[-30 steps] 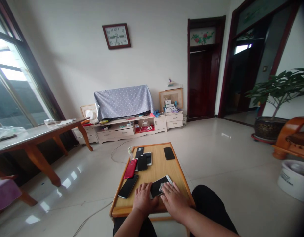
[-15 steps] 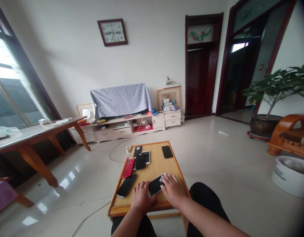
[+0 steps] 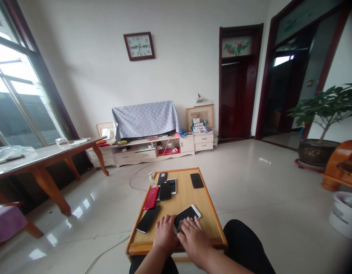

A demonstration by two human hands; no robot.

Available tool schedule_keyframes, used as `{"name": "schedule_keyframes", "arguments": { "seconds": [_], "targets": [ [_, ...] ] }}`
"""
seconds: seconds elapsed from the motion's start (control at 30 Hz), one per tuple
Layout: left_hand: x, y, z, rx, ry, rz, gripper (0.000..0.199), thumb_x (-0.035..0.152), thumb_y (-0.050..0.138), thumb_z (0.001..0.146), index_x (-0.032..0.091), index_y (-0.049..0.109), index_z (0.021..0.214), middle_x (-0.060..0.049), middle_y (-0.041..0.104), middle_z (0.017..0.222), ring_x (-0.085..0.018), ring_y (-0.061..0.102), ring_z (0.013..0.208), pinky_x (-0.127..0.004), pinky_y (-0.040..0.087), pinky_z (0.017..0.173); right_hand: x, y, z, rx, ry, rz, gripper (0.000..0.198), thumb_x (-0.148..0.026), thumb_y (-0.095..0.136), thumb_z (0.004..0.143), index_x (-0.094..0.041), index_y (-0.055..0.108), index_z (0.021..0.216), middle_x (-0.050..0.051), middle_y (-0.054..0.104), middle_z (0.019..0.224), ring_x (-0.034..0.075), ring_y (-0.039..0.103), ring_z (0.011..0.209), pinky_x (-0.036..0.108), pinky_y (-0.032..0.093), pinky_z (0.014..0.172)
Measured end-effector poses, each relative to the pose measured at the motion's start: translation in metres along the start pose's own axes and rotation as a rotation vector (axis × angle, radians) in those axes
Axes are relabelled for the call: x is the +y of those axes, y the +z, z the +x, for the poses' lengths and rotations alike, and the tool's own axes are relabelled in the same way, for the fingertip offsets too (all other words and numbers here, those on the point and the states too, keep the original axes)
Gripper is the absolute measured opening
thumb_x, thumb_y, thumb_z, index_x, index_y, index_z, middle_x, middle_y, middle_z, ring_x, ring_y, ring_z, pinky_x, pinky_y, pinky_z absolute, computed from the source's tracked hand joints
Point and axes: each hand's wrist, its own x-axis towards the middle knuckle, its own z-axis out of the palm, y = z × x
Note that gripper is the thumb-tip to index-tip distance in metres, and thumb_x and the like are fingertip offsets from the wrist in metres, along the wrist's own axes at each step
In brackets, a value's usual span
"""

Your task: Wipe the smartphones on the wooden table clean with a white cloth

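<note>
A white-framed smartphone lies face up and slanted near the front of the small wooden table. My left hand grips its left edge, fingers curled and thumb hidden. Across the lower part of the screen lies my right hand, fingers pressing a small crumpled cloth or tissue, mostly covered and slightly blurred. Left of my hands is a black phone. Beyond it are a red phone, a black phone overlapping a white one, and another dark phone.
A pump bottle stands at the table's left edge. One more dark phone lies at the far right corner. A low cabinet with a cloth-covered object is against the wall. My knee is beside the table's right edge.
My right hand has slid with the crumpled cloth from the phone's upper end down toward its lower left, baring the upper end. The left hand stays at the phone's edge. The view has shifted slightly.
</note>
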Motion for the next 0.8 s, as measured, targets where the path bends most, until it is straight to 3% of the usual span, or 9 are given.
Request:
{"name": "schedule_keyframes", "arguments": {
  "seconds": [0.1,0.3,0.37,0.57,0.8],
  "targets": [
    [-0.002,0.000,-0.001,-0.012,0.002,0.010,0.065,0.046,0.058,0.076,0.030,0.052,0.138,-0.006,0.056,0.136,-0.027,0.046,0.127,-0.037,0.030,0.109,-0.002,0.004,-0.003,0.001,-0.036,0.021,0.053,-0.048,0.028,0.105,-0.021,0.057,0.140,0.009,0.055,0.145,0.027,0.042,0.141,0.049,0.011,0.124],
    [0.001,0.001,-0.003,0.003,0.014,0.017,0.065,0.053,0.052,0.080,0.028,0.050,0.139,-0.006,0.055,0.137,-0.029,0.044,0.128,-0.039,0.027,0.110,0.033,-0.020,0.006,0.023,0.146,-0.116,0.059,-0.050,0.026,0.104,-0.014,0.057,0.140,0.014,0.053,0.146,0.030,0.041,0.142,0.052,0.017,0.122],
    [0.001,0.003,-0.003,0.015,0.018,0.013,0.064,0.052,0.052,0.080,0.028,0.050,0.139,-0.007,0.054,0.137,-0.029,0.043,0.129,-0.040,0.026,0.111,0.028,-0.017,0.006,0.027,0.149,-0.113,0.060,-0.051,0.028,0.103,-0.013,0.056,0.141,0.015,0.052,0.147,0.031,0.039,0.143,0.051,0.017,0.122],
    [-0.004,0.007,-0.002,0.030,0.032,0.016,0.065,0.044,0.057,0.076,0.029,0.051,0.139,-0.006,0.054,0.139,-0.028,0.043,0.130,-0.039,0.028,0.109,-0.001,0.003,-0.006,-0.028,-0.012,0.013,0.056,-0.051,0.024,0.105,-0.025,0.054,0.143,0.008,0.048,0.151,0.027,0.037,0.144,0.048,0.014,0.123],
    [-0.002,0.008,-0.002,0.070,0.070,0.014,0.063,0.055,0.054,0.081,0.032,0.051,0.140,-0.006,0.057,0.133,-0.029,0.046,0.124,-0.042,0.029,0.109,0.031,-0.024,0.012,-0.020,0.114,-0.067,0.057,-0.049,0.022,0.105,-0.020,0.054,0.143,0.010,0.050,0.150,0.027,0.038,0.143,0.049,0.012,0.123]
  ]
}}
